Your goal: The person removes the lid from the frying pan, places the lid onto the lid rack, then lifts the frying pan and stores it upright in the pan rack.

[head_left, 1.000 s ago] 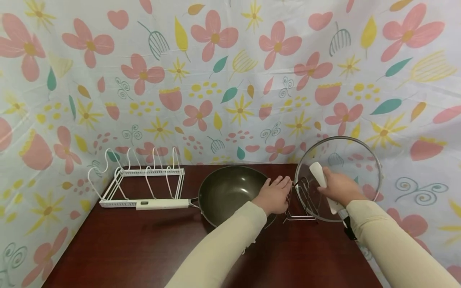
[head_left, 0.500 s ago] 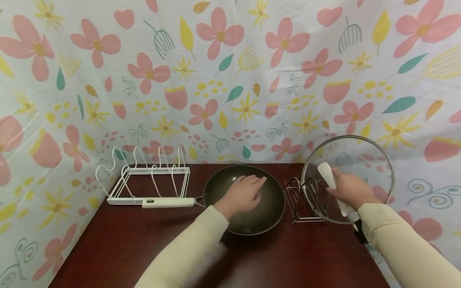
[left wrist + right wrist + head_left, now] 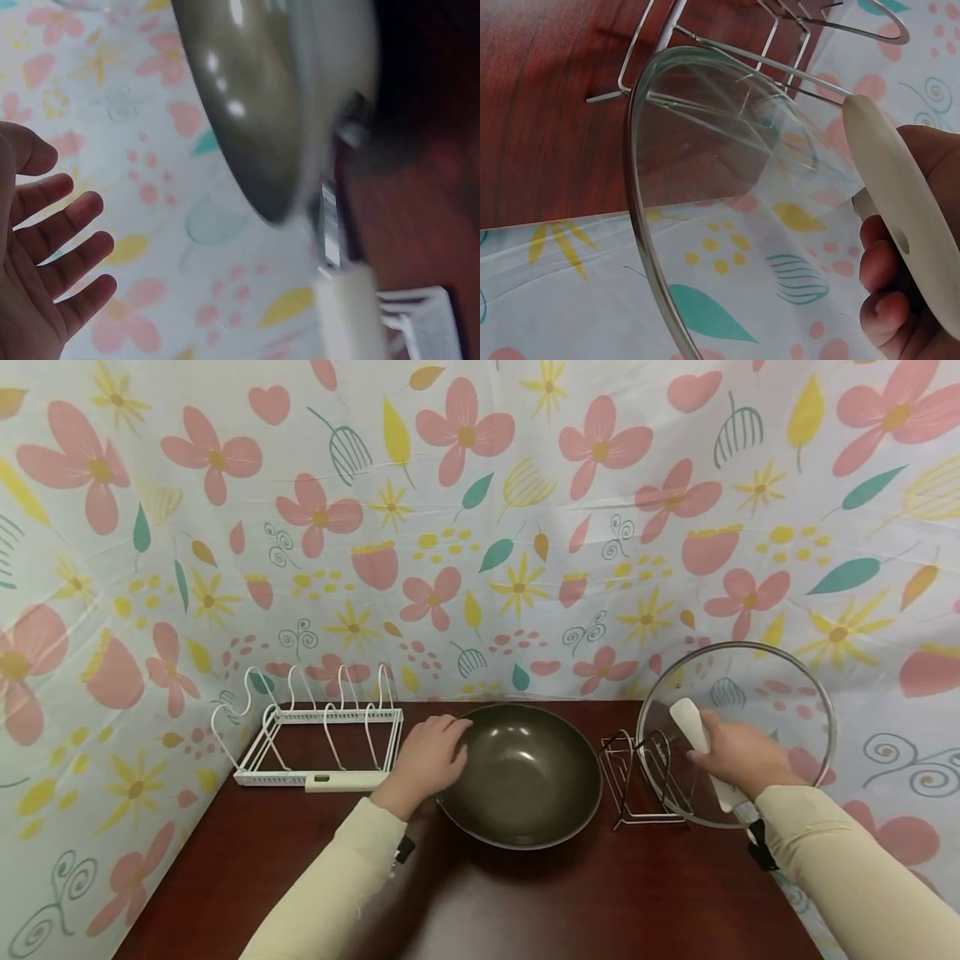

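Note:
A dark wok with a cream handle sits in the middle of the table, its handle pointing left. My left hand hovers by the wok's left rim, over the handle's inner end. In the left wrist view its fingers are loosely spread, apart from the wok, and hold nothing. On the right, my right hand grips the cream knob handle of a round glass lid. The lid stands tilted upright, its lower left edge at a small wire stand; whether it rests there I cannot tell.
A white wire rack with several upright loops stands at the back left, partly behind the wok's handle. Flowered cloth hangs close behind the dark red table and along both sides. The lid reaches past the table's right edge.
My left hand has swept left across the wok, from beside the wire stand to above the handle's inner end. The right hand keeps holding the lid in place. The view has shifted slightly.

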Motion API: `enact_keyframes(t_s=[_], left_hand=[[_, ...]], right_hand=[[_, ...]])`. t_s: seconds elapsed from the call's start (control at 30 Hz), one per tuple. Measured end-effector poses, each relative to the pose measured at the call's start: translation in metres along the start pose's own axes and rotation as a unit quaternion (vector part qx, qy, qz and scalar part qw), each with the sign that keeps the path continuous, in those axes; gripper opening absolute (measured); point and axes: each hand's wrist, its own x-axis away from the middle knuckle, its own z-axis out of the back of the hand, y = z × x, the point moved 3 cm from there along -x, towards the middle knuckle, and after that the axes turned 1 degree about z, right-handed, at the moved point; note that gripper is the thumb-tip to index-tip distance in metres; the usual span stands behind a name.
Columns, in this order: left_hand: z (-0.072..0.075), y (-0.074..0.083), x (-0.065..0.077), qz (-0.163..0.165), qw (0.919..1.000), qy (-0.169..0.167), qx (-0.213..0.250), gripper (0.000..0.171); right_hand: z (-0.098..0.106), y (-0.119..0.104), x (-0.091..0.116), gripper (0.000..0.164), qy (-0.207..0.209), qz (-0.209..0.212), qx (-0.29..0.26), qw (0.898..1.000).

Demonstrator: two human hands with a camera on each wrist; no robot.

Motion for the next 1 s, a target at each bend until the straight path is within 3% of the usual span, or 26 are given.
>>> enact_keyframes(t_s=[0.27,0.5,0.73,1.0], left_hand=[[-0.007,-0.043,0.039,0.063,0.9978,0.019,0.001,0.031],[-0.021,-0.071,0.074,0.133,0.9908,-0.006,-0.025,0.041],[-0.03,-0.08,0.093,0.19,0.9812,-0.03,-0.014,0.054],[-0.041,-0.084,0.103,0.204,0.9772,-0.04,-0.045,0.053]], right_hand=[[0.001,-0.003,0.003,0.067,-0.001,-0.007,0.017,1.0],[-0.001,-0.012,0.014,0.066,0.007,-0.04,0.035,0.999],[-0.004,-0.026,0.028,0.088,0.086,-0.023,0.074,0.993],[-0.013,-0.035,0.034,0.086,0.169,0.018,0.081,0.982]])
